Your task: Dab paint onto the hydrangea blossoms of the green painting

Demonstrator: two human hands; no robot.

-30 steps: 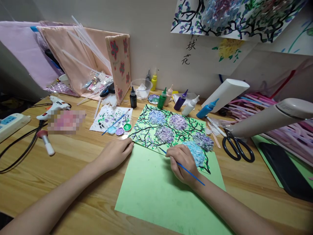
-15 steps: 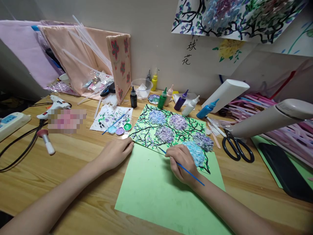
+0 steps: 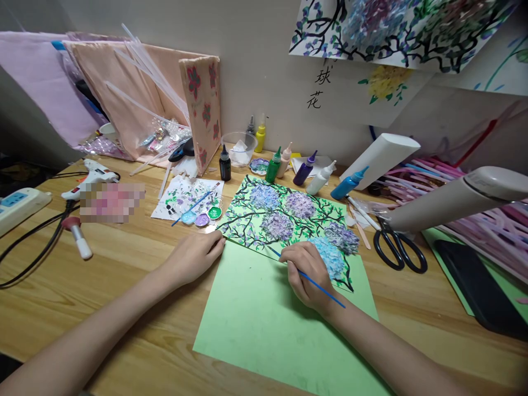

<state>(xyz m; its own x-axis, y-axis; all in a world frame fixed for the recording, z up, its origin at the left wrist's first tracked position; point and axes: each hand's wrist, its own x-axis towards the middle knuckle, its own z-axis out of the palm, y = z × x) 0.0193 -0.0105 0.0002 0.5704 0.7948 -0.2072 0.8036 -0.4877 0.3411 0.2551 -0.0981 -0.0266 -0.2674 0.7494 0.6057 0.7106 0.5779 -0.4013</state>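
A painting of purple and blue flower clusters on black branches (image 3: 284,217) lies on a plain green sheet (image 3: 264,319) on the wooden desk. My right hand (image 3: 307,272) pinches a thin blue paintbrush (image 3: 319,286), with its tip at the painting's lower edge. My left hand (image 3: 193,256) rests curled on the desk, and its fingertips press the painting's lower left corner. Small paint caps (image 3: 202,217) and a second blue brush (image 3: 196,203) lie on a paint-spotted paper just above my left hand.
Paint bottles (image 3: 272,165) stand in a row behind the painting. Black scissors (image 3: 398,250) lie to the right beside a white lamp arm (image 3: 454,198). A glue gun (image 3: 88,179), power strip (image 3: 18,203) and cables sit at the left. A dark tablet (image 3: 478,289) lies far right.
Both hands and the brush stay almost where they were; my right hand has shifted only slightly along the painting's lower edge.
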